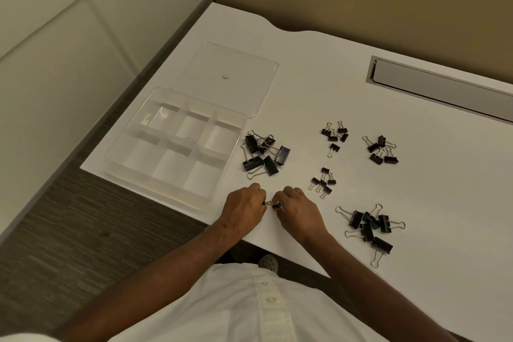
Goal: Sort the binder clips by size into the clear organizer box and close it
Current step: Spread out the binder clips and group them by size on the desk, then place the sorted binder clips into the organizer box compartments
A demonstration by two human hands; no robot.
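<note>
Five clip piles (265, 154) wait outside the empty box (177, 144); left hand (244, 208) and right hand (298, 209) each pinch a tiny clip (270, 204); lid (227, 78) open.

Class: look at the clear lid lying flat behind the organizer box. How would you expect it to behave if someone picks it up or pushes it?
The lid looks thin and flat, so it is probably light and fairly stiff. Lying flat on the smooth white desk, it would likely slide rather than tip. Its low edges may be awkward to pinch; the small central knob looks easier.
</note>
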